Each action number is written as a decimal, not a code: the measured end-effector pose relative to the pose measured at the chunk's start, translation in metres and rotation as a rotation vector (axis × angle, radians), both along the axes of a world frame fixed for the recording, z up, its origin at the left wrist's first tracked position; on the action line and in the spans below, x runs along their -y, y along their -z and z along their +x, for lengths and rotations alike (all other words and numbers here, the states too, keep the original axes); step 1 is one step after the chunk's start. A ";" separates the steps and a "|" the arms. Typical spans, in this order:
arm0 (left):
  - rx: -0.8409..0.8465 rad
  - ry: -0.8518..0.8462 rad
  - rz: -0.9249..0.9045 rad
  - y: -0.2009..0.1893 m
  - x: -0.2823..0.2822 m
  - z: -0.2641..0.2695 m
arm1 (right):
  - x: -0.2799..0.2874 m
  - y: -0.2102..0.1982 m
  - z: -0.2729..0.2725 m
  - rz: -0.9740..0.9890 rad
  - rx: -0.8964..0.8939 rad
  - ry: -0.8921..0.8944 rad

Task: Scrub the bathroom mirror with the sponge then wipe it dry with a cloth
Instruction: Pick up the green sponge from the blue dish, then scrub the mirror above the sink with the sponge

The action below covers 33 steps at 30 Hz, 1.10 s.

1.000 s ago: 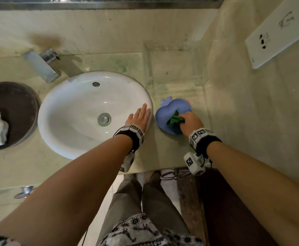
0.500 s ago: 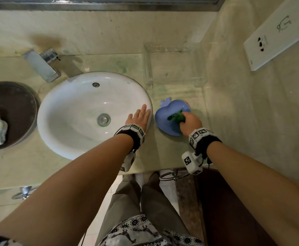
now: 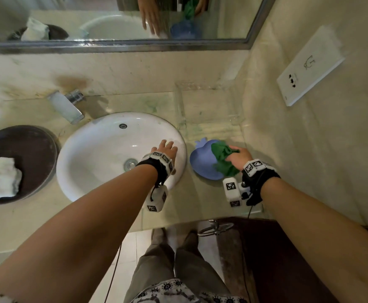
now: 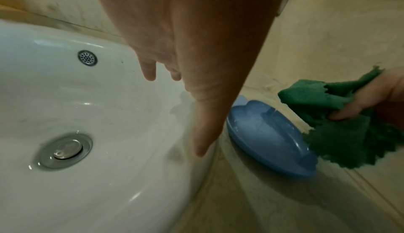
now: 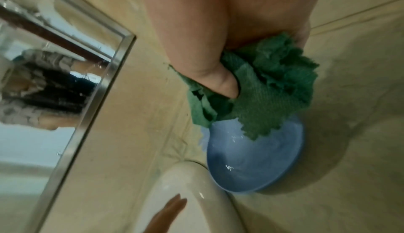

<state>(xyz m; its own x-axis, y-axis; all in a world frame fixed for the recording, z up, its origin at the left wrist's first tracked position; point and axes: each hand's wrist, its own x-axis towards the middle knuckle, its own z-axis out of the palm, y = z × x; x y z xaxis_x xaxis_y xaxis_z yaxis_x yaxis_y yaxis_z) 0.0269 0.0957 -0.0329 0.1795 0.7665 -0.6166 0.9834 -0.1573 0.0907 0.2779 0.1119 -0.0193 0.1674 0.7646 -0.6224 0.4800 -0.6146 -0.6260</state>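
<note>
A frayed green scrub sponge (image 3: 221,157) hangs just above a blue leaf-shaped dish (image 3: 200,167) on the counter right of the sink. My right hand (image 3: 235,155) grips the sponge (image 5: 262,84), thumb pressed into its folds, and a lower corner dangles over the wet dish (image 5: 251,159). My left hand (image 3: 166,148) rests flat on the right rim of the white sink (image 3: 95,154), fingers straight and holding nothing. The mirror (image 3: 113,18) runs along the top above the backsplash, with water drops near its frame. A folded white cloth (image 3: 1,179) lies on a dark round tray (image 3: 36,149) at the far left.
A chrome faucet (image 3: 66,107) juts from the wall behind the sink. A clear glass tray (image 3: 207,106) stands behind the blue dish. The side wall on the right carries a white socket plate (image 3: 310,66). The counter's front edge runs just below my wrists.
My right hand has raised the green sponge up off the blue dish. The head view has tilted up, bringing the mirror into sight. My left hand stays on the sink rim.
</note>
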 end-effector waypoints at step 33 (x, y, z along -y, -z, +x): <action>0.240 -0.065 1.032 -0.517 -0.161 -0.100 | -0.156 -0.483 -0.105 1.198 0.086 0.008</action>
<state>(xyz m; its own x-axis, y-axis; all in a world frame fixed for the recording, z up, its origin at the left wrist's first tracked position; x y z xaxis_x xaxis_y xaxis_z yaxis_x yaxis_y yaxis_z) -0.0732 0.2565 0.4836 0.1503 0.9109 0.3843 0.9666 -0.2170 0.1362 0.1733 0.2676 0.4641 0.1811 0.8487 0.4969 0.5474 0.3328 -0.7679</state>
